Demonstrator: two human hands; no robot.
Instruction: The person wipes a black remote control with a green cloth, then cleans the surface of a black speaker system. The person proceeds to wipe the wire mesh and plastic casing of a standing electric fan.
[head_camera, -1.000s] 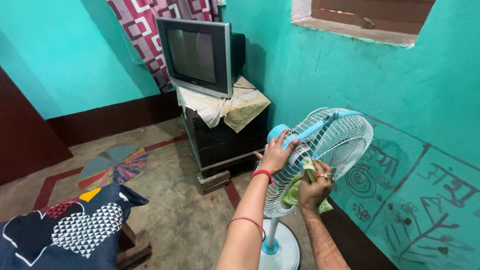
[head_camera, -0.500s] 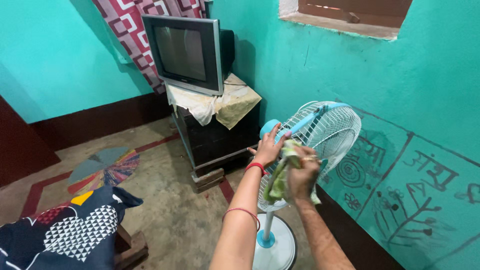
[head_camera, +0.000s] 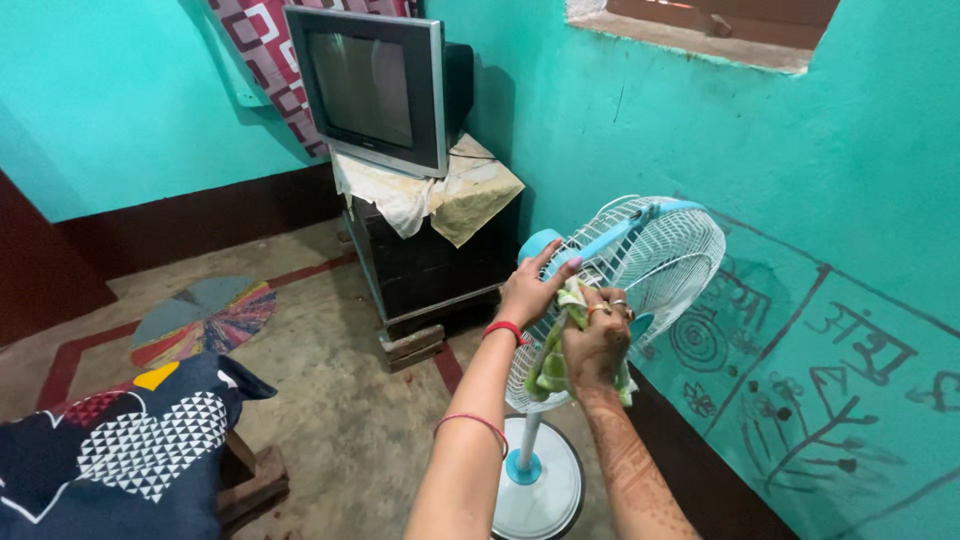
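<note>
Both hands are at the fan (head_camera: 655, 250), which stands on its round base (head_camera: 545, 495) just beside the turquoise wall (head_camera: 700, 130); the left hand (head_camera: 528, 290) lies flat, fingers spread, against the rear of the white grille (head_camera: 680, 260), close to the blue motor housing (head_camera: 538, 243), and grips nothing; the right hand (head_camera: 597, 340) is closed around a bunched green cloth (head_camera: 552, 365), pressing it to the grille's lower left part, touching the wires; the cloth hangs down below the fist and a fold of it shows above the knuckles, beside the left hand's fingertips; the two hands are near each other, almost touching; the left wrist wears a red bangle (head_camera: 504, 328), and a thinner one (head_camera: 465, 422) sits further up the forearm; rings show on the right fingers; a blue bar (head_camera: 625, 228) crosses the top of the grille; behind the fan a dark cabinet (head_camera: 430, 275) carries a draped pale cloth (head_camera: 440, 195) and a grey television (head_camera: 375, 90); a round multicoloured mat (head_camera: 205, 318) lies on the concrete floor (head_camera: 340, 400), well apart from the fan; a dark patterned cushion (head_camera: 110, 450) fills the lower left corner.
</note>
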